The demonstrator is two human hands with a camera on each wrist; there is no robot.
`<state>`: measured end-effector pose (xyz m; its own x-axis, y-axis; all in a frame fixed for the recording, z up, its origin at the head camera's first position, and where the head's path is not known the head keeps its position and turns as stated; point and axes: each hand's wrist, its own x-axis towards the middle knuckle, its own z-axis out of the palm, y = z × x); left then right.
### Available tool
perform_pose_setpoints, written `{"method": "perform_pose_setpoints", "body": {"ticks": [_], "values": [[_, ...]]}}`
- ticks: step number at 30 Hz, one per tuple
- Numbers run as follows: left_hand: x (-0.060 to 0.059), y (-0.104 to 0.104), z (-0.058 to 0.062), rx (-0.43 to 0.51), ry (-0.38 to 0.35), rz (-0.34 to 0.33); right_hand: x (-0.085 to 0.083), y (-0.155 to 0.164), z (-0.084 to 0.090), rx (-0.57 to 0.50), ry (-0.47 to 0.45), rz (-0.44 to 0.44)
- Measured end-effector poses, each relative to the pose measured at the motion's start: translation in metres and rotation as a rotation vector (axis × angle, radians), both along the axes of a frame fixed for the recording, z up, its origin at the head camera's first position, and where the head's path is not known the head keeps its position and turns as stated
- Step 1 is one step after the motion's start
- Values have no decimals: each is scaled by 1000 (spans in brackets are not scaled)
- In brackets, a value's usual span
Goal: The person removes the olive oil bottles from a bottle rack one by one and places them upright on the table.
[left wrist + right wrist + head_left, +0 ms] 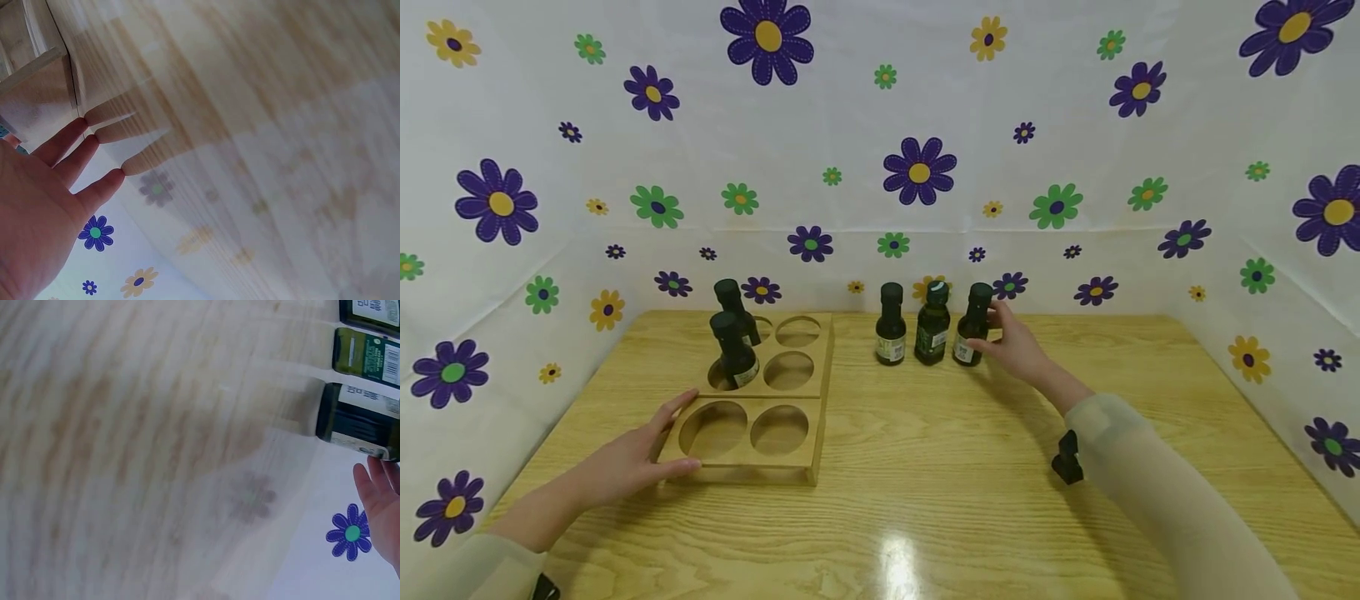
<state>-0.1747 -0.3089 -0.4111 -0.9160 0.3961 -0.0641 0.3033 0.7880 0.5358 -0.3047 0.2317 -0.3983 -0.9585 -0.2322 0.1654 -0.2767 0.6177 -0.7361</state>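
Observation:
Toward the back right, my right hand (1017, 346) is at a dark green bottle (972, 329) with a black cap, its thumb across the front and its fingers at the far side. In the right wrist view, fingers (379, 481) meet this bottle's side (359, 419); the thumb is out of sight. My left hand (625, 462) rests spread at the near left corner of a wooden rack (822, 400) with round holes. In the left wrist view, its fingers (103, 190) reach straight down to the tabletop. Two dark bottles, one nearer (733, 350) and one behind (737, 312), stand in the rack's left holes.
Left of the right hand's bottle stand two more bottles, a green one (933, 325) and a dark one (891, 325). The wooden table (925, 475) meets a flower-printed white cloth (850, 108) at the back and sides.

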Motion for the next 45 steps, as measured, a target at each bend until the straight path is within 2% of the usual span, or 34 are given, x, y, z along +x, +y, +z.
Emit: {"method": "perform_pose_setpoints", "body": {"ticks": [5,8,20,26,31,37,45], "values": [[0,-1,-1,-6,5,2,7,3,4,-25,-39,-13],[0,-1,0,-10,9,3,14,5,6,-41,-23,-29],[-1,0,0,-12,18,5,43,3,23,-162,219,-71],[-2,-1,1,-20,22,6,53,-18,35,-209,290,18],[-2,0,2,-16,25,-1,58,-45,41,-212,299,112],[-1,0,2,-12,18,12,55,-80,43,-212,296,209],[0,0,-1,-4,6,12,45,-121,43,-222,266,274]]}}
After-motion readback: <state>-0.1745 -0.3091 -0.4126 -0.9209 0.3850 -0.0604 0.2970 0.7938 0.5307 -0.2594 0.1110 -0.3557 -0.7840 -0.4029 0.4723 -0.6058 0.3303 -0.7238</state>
